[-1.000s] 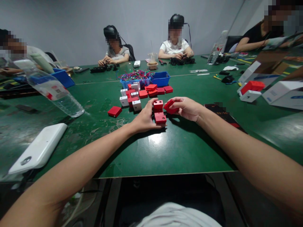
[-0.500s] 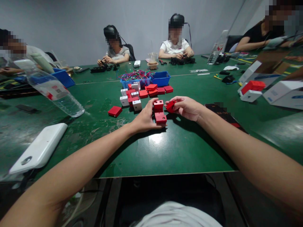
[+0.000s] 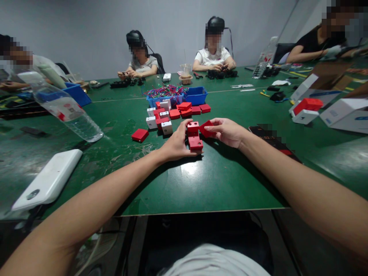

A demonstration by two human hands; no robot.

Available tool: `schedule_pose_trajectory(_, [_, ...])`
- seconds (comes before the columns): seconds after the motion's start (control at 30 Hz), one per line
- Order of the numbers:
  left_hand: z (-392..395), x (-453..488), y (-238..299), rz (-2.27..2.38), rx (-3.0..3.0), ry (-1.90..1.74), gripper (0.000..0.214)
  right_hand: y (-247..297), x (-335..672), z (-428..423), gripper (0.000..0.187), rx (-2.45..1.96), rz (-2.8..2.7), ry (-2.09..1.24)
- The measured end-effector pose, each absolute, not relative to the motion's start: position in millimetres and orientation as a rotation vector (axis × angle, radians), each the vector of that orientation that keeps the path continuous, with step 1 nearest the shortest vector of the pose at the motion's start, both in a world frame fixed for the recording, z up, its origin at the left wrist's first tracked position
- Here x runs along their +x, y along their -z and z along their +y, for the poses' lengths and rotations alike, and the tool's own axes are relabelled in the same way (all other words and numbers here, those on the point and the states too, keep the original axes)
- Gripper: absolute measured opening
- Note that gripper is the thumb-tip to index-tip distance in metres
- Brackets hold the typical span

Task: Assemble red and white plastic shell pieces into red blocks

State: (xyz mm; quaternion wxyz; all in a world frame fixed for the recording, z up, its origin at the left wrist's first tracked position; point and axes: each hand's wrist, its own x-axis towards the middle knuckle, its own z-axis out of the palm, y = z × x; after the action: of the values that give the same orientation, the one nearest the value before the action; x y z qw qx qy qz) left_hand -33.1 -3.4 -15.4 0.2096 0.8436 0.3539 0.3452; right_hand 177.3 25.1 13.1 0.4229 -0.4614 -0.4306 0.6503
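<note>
My left hand [image 3: 178, 142] is wrapped round the left side of a short row of red plastic blocks [image 3: 194, 136] standing on the green table. Small dark holes show in the blocks' near and far ends. Between the thumb and fingers of my right hand [image 3: 227, 131] is another red block [image 3: 206, 129], tilted on its corner close to the row's right side; whether the two touch I cannot tell. Beyond my left hand stand several white blocks [image 3: 166, 128] mixed with red ones. A lone red block [image 3: 140, 135] lies to their left.
Blue bins [image 3: 196, 96], one heaped with coloured wires [image 3: 165, 91], stand behind the blocks. At left are a leaning water bottle [image 3: 69, 111] and a white power bank [image 3: 48, 178]. A dark phone [image 3: 271, 142] lies by my right forearm, white boxes [image 3: 347, 115] farther right. Co-workers sit around the table.
My right hand has turned the red block so that a broad flat face now shows. My left hand and the row of blocks have stayed in place.
</note>
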Motion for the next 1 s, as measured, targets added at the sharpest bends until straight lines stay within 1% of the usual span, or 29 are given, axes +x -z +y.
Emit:
schedule_pose_trajectory(0.17, [-4.2,-33.1,14.8,0.993,2.336,-0.954,0.103,-17.8,175.0,21.5,0.029,-1.138,-1.111,-1.569])
schedule_pose_trajectory(0.33, [-3.6,-32.8,15.1,1.003,2.336,-0.952,0.104,-18.0,172.7,18.3,0.040,-1.166,-1.202,-1.427])
schedule_pose_trajectory(0.43, [-4.1,-32.7,14.8,1.001,2.335,-0.951,0.103,-15.0,172.7,18.6,0.037,-1.157,-1.298,-1.347])
schedule_pose_trajectory(0.57, [-4.4,-32.9,14.5,0.996,2.328,-0.953,0.104,-11.5,173.4,19.8,0.031,-1.137,-1.372,-1.327])
schedule_pose_trajectory(0.73, [-3.1,-33.3,16.3,0.994,2.326,-0.957,0.104,-10.8,172.9,19.8,0.031,-1.143,-1.365,-1.341])
schedule_pose_trajectory(1.0, [-2.1,-33.0,18.3,0.984,2.334,-0.984,0.104,-17.7,171.7,16.6,0.030,-1.280,-1.327,-1.361])
